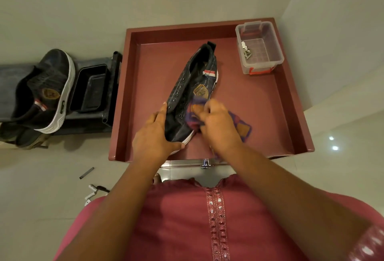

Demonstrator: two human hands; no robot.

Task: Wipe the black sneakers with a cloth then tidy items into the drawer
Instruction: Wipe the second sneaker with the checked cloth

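The left hand [154, 134] is gripping the sneaker's [193, 92] toe (heel pointing away) — the right hand [218, 123] is pinching the cloth [242, 129] against its near right side.

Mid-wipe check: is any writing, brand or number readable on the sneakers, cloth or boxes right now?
None reads clearly.
Gold shield badge on the black sneaker held over the red drawer: a crest, lettering blurred.
Gold badge on the second black sneaker at left: blurred.
Dark tab on that sneaker's white sole: print too small.
Purple-and-orange cloth and clear plastic box: no text visible.
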